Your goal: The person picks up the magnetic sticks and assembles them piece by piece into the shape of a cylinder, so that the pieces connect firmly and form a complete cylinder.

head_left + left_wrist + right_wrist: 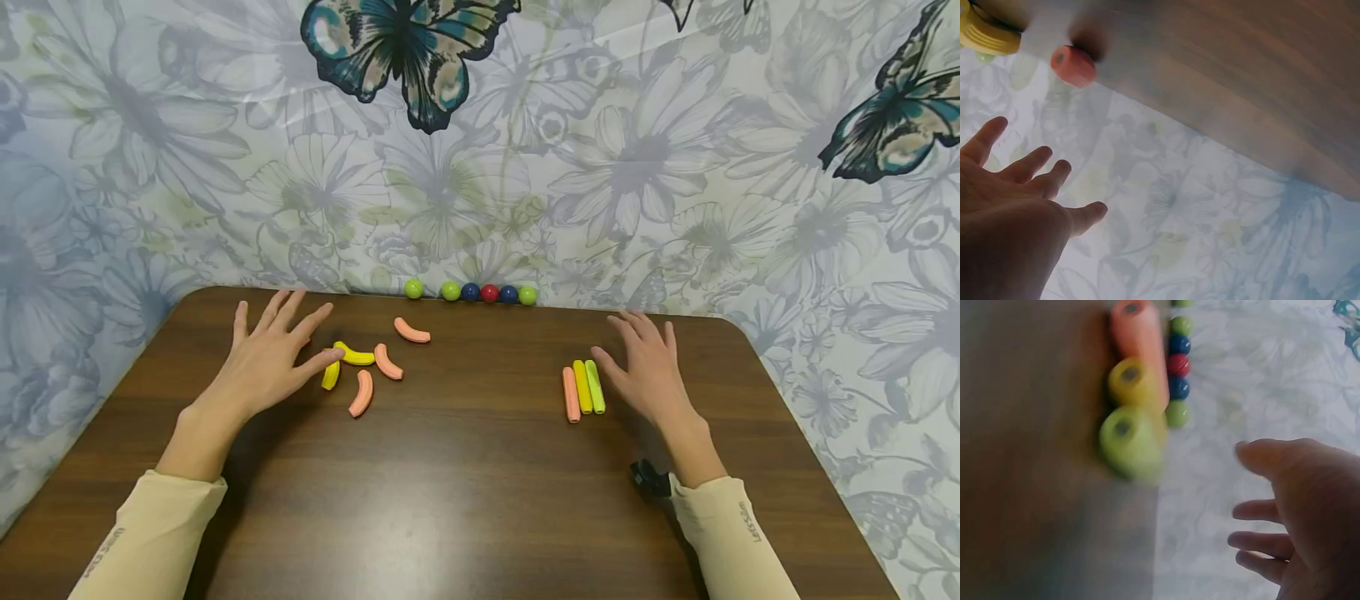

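Note:
My left hand (264,358) hovers at the left with fingers spread, holding nothing. Its thumb overlaps two curved yellow pieces (356,356) in the head view. Beside them lie three curved pink pieces (388,362), one (412,331) farther back and one (362,394) nearer. Fingers spread and empty, my right hand (647,367) is just right of three straight tubes lying side by side: pink (572,395), yellow (582,387) and light green (595,387). Holes show in the tube ends, the green tube (1129,444) nearest this hand in the right wrist view.
Along the table's back edge stands a row of small balls: green (413,288), another green (451,291), blue (470,292), red (489,293), blue and green. Behind it hangs a flowered cloth (600,208) with butterflies. A black band (650,479) sits by my right wrist.

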A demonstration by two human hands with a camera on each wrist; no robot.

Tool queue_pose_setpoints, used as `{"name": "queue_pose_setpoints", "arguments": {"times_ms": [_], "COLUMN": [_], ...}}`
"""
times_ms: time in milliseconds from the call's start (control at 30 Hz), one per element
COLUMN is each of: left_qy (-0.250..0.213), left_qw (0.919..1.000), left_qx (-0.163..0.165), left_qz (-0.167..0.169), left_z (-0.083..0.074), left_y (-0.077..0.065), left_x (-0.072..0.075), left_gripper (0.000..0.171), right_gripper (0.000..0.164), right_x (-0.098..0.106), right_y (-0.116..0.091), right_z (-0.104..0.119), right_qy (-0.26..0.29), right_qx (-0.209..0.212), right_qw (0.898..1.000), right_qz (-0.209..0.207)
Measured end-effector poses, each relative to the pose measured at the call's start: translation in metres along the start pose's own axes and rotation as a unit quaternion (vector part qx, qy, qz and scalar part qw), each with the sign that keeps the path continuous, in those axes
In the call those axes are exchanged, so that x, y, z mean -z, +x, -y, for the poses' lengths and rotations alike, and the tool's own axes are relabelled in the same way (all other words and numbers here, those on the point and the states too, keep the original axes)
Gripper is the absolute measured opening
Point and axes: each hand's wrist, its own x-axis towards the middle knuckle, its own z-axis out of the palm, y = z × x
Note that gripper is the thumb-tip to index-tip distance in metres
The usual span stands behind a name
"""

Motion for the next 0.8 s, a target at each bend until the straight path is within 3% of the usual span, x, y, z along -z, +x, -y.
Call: {"name": "queue_pose_setpoints", "arguments": {"times_ms": [167, 333, 567, 800], "left_qy": [-0.004, -0.021, -0.038, -0.039], "left_qw": [0.9999, 0.9993, 0.9975, 0.9938], "left_qx": [-0.008, -0.023, -0.041, -0.060], "left_qz": [0.005, 0.020, 0.044, 0.085], "left_z": [-0.009, -0.028, -0.056, -0.073], "left_y": [0.008, 0.022, 0.042, 0.058], "left_x": [-0.005, -0.004, -0.001, -0.002], "left_gripper": [0.080, 0.080, 0.075, 0.067], "right_gripper": [0.054, 0.057, 0.065, 0.068], "right_x": [-0.008, -0.015, -0.022, -0.030], "right_y": [0.026, 0.050, 0.074, 0.101], "right_z": [0.024, 0.041, 0.053, 0.058], "right_qy": [0.011, 0.038, 0.075, 0.078], "right_qx": [0.017, 0.019, -0.009, -0.016], "right_qw": [0.999, 0.996, 0.989, 0.986], "right_qz": [0.039, 0.082, 0.129, 0.146]}}
